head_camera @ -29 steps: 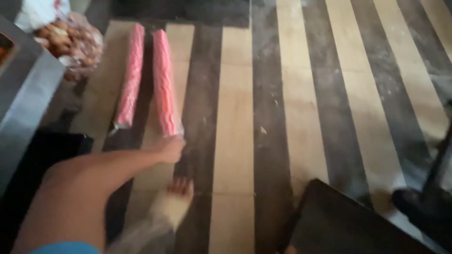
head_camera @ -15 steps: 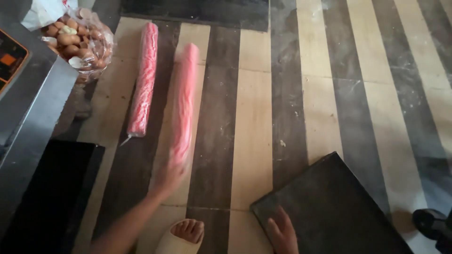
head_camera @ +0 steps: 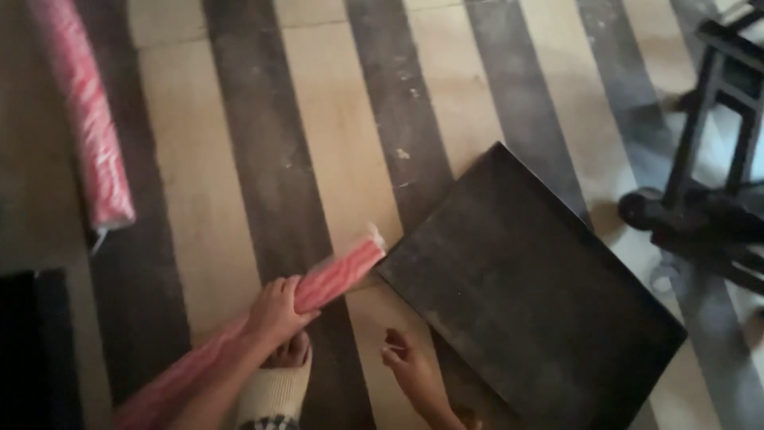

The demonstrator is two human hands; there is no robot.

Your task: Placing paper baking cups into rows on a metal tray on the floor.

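A: What's the floor (head_camera: 334, 119) like?
B: Striped, pale and dark bands. A second pink roll (head_camera: 91, 135) lies far left.
A: Hands?
B: Left hand (head_camera: 274, 310), fingers wrapped round a pink roll (head_camera: 338, 275), tip touching the dark board (head_camera: 541, 295). Right hand (head_camera: 406, 358) hangs loosely open beside it. Black stand (head_camera: 716, 183) far right.

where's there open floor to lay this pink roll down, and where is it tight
Bare striped floor lies between the second pink roll at upper left and the dark slab. A narrower patch runs above the slab toward the black stand. It is crowded low down, where the left hand grips the held pink roll, beside the foot and right hand.
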